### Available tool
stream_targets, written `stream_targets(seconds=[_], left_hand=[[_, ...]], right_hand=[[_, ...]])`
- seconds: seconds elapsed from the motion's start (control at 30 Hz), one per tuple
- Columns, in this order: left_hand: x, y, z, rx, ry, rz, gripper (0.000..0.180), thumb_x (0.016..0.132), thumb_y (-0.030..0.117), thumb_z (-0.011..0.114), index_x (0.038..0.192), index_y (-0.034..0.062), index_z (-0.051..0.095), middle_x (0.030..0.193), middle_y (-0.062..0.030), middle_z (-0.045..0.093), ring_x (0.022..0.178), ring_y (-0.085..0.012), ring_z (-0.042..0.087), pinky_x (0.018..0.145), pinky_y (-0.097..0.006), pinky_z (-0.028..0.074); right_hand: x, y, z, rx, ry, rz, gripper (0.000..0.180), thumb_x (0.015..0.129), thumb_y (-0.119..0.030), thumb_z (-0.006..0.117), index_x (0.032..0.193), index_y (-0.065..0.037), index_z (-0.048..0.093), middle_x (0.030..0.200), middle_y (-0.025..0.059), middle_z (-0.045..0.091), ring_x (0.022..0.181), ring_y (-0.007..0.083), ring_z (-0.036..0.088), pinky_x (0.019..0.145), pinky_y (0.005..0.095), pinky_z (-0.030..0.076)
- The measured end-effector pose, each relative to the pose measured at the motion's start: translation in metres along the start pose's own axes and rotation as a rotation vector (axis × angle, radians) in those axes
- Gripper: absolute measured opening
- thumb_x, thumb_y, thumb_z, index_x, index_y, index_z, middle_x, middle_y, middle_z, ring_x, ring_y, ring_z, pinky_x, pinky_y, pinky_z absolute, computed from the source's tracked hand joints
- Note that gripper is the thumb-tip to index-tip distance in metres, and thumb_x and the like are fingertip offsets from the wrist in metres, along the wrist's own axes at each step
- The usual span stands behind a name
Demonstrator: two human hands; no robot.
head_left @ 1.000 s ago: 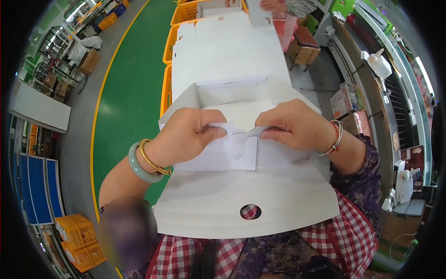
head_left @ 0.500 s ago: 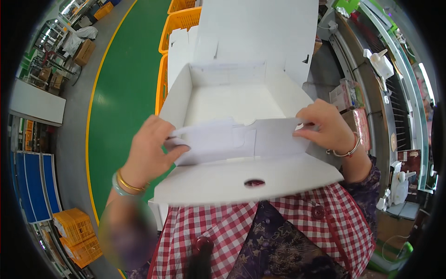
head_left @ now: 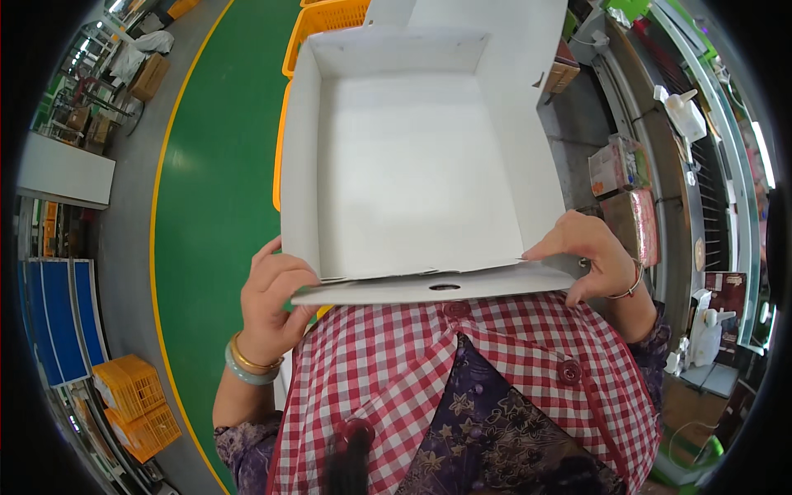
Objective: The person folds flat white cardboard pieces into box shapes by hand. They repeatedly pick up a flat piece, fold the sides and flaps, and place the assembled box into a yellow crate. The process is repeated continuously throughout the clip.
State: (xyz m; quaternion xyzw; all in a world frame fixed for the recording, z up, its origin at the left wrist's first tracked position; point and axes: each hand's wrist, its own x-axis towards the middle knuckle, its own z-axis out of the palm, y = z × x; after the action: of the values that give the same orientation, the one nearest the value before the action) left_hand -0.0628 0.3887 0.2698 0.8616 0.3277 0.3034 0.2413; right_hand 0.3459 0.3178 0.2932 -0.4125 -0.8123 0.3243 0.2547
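Note:
A white cardboard box [head_left: 412, 181] stands with its wide inside turned up, its far and side walls raised. Along the near side runs a front flap [head_left: 371, 291] with a small oval hole, seen almost edge-on against my checked apron. My left hand [head_left: 279, 289] is closed on the box's near left corner, thumb below the flap. At the near right corner my right hand [head_left: 590, 252] grips the box, with the thumb at the inner edge and the other fingers around the flap's end. Beyond the far wall lies a large white lid panel [head_left: 516, 37].
Yellow plastic crates [head_left: 330, 29] stand behind and left of the box. Stacked yellow baskets [head_left: 132, 388] sit at lower left beside the green floor lane [head_left: 223, 148]. A workbench with a white bottle [head_left: 708, 334] runs along the right, with wrapped packs [head_left: 631, 223] beneath.
The box has tipped so that its inside faces me more. Its near wall and holed flap have swung down to near edge-on, and both hands have moved lower with the corners.

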Motion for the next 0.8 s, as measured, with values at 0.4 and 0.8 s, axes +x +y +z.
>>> stream_targets(seconds=[0.4, 0.8], left_hand=[[0.008, -0.019, 0.043, -0.103, 0.335, -0.39, 0.015, 0.081, 0.012, 0.067, 0.093, 0.0036, 0.061, 0.068, -0.0025, 0.051, 0.065, -0.0183, 0.047, 0.075, -0.032, 0.042], [-0.005, -0.014, 0.03, 0.209, 0.014, -0.221, 0.023, 0.08, 0.022, 0.07, 0.099, 0.0103, 0.068, 0.073, -0.0029, 0.058, 0.073, -0.0214, 0.054, 0.09, -0.04, 0.037]], right_hand=[[0.038, 0.024, 0.043, 0.096, 0.555, 0.328, 0.027, 0.079, -0.012, 0.07, 0.104, -0.009, 0.063, 0.092, 0.0087, 0.065, 0.083, 0.0176, 0.063, 0.074, 0.0279, 0.047], [0.04, 0.024, 0.044, -0.517, 0.121, -0.12, 0.031, 0.072, -0.034, 0.072, 0.088, -0.008, 0.064, 0.087, 0.0042, 0.061, 0.084, 0.0245, 0.054, 0.075, 0.0393, 0.042]])
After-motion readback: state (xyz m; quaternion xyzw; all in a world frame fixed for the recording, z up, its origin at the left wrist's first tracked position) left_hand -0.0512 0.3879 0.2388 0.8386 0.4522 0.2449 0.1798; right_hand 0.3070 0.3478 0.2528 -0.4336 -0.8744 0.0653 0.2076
